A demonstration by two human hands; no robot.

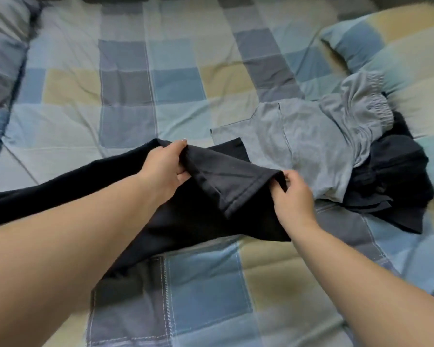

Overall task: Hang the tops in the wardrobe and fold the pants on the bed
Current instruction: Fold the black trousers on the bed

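Black pants [191, 221] spread across near-centre of bed [125, 91], legs running off to the left and near edge, partly under the left forearm. Hem end lifted and folded over at centre, stitched hem visible along the raised flap. Left hand [164, 167] gripping the far-left corner of that flap, fingers curled over the fabric edge, thumb underneath. Right hand [292, 196] pinching the right corner of same flap, fingers curled round the cloth. Both holding, fabric stretched between the two hands (slight sag in the middle).

Just right of the hands: grey pants [308, 144] lying crumpled, elastic waistband bunched at far-right end, one leg flat and pointing left, its hem touching the black flap area. Under and right of grey pants: dark garment [396, 176], heaped, type not clear (top or pants, can't tell).

Bedding: checked quilt in blue, grey, pale yellow squares, wrinkled. Pillow [391, 43] in matching check at far right, second pillow-like bulge [3, 58] at far left edge. Frame edges blurred.
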